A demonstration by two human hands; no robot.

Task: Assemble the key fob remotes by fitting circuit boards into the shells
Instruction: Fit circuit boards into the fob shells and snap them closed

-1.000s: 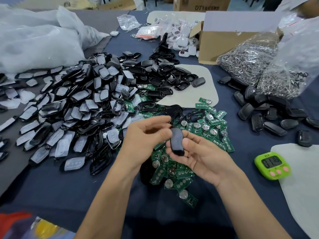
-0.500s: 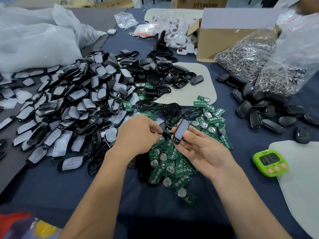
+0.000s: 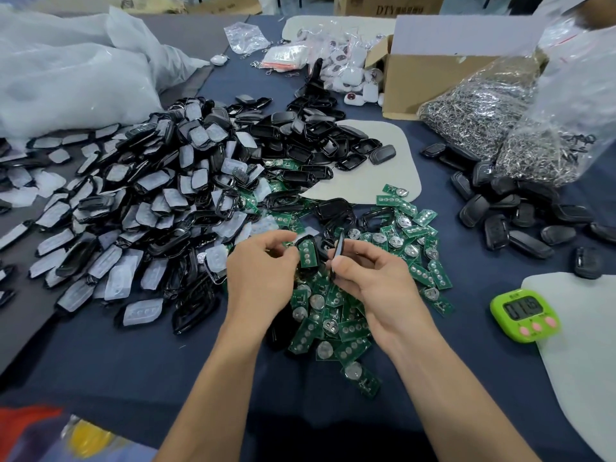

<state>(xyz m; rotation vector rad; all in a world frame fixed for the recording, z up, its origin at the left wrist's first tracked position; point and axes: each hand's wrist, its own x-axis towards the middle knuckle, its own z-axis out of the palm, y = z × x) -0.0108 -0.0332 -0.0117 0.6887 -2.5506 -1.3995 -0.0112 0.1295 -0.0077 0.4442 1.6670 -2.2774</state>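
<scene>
The circuit board (image 3: 307, 254) in the shell (image 3: 304, 241) clamped by the left grip (image 3: 260, 271) could be dislodged if the cover (image 3: 339, 249) pinched by the right grip (image 3: 370, 278) is pressed on askew.

Shells (image 3: 140, 208) heaped left, circuit boards (image 3: 336, 315) in the middle, timer (image 3: 524, 317) right, cardboard box (image 3: 430, 78) behind.

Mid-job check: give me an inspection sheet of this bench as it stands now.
Surface: dark blue cloth.
Job's things: shell holding a green board; second shell half; circuit boards heaped under the hands; shell pile at left.
Clutter: green timer, cardboard box, bags of metal rings.
Hands: left hand grips the shell; right hand pinches the shell half.
Cables: nothing seen.
Surroundings: cartons past the far edge.
</scene>
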